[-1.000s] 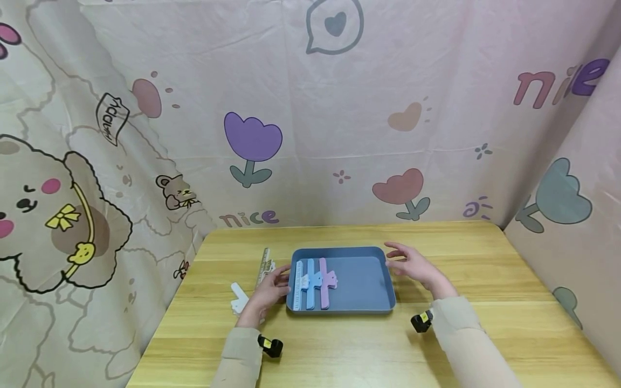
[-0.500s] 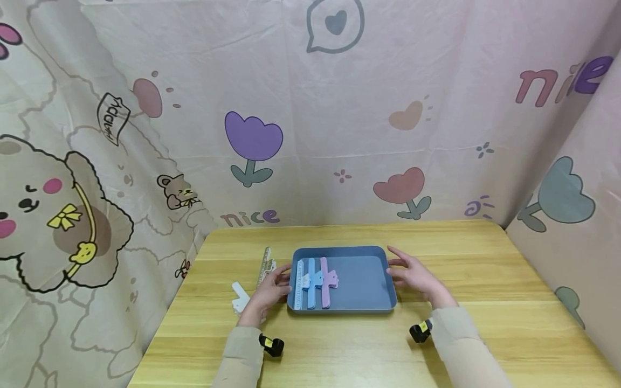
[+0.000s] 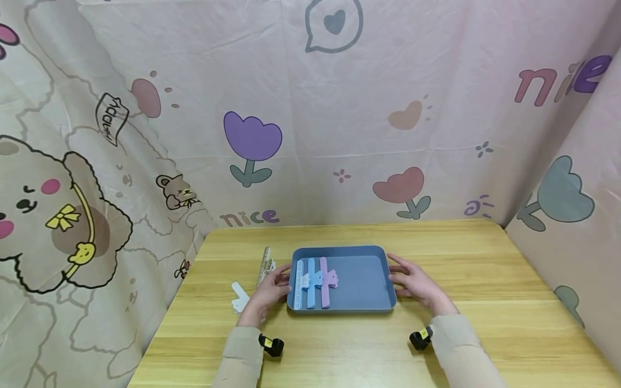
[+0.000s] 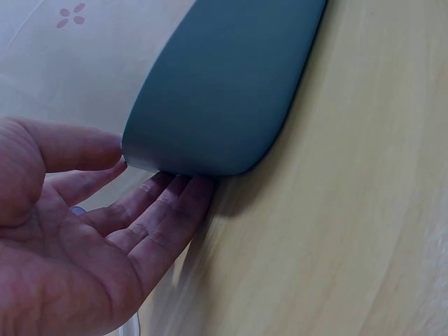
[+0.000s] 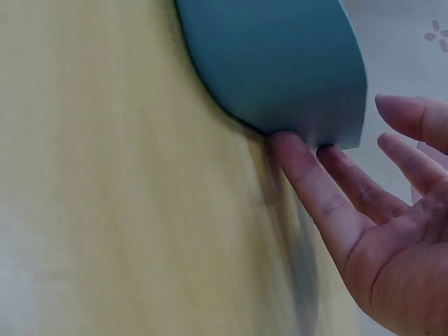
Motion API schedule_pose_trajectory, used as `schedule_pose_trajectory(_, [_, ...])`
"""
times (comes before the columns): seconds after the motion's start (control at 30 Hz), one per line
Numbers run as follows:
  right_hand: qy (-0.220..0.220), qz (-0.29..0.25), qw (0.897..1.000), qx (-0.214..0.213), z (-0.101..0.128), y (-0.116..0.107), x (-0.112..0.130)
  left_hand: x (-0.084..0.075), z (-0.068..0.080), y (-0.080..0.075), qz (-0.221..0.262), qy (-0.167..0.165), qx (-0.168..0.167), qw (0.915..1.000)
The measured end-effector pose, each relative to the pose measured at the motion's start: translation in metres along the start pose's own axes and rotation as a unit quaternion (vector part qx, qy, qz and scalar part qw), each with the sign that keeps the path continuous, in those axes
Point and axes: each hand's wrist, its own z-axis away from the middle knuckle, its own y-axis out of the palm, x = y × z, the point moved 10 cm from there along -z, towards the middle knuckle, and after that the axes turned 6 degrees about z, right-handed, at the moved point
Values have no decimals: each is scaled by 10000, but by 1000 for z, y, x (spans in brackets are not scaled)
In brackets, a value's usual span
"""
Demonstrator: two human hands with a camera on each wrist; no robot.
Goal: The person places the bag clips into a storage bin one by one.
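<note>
A blue tray (image 3: pixel 361 283) lies at the table's middle. At its left end lie three long clips side by side: white (image 3: pixel 298 285), blue (image 3: pixel 312 281) and purple (image 3: pixel 326 280). My left hand (image 3: pixel 270 290) rests against the tray's left wall. In the left wrist view its (image 4: pixel 140 183) thumb touches the tray (image 4: pixel 224 84) at the rim, and its straight fingertips sit at the bottom edge. My right hand (image 3: pixel 412 283) is at the right wall. In the right wrist view its (image 5: pixel 350 175) straight fingertips touch the tray (image 5: pixel 280 63) low down, with the thumb clear of it.
A ruler (image 3: pixel 264 264) and a white clip (image 3: pixel 237 299) lie on the wooden table (image 3: pixel 485 280) left of my left hand. Patterned cloth walls (image 3: pixel 339 134) close in the back and both sides.
My right hand has come down and in from above the tray's far right corner to its right wall. The left hand and the tray have stayed put.
</note>
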Motion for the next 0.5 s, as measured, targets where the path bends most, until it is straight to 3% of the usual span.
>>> schedule_pose_trajectory(0.13, [68, 97, 9999, -82, -1, 0, -4, 0, 0, 0, 59, -18, -20, 10000])
schedule_pose_trajectory(0.5, [269, -256, 9989, -271, 0, 1, -11, -2, 3, 1, 5, -18, -53, 10000])
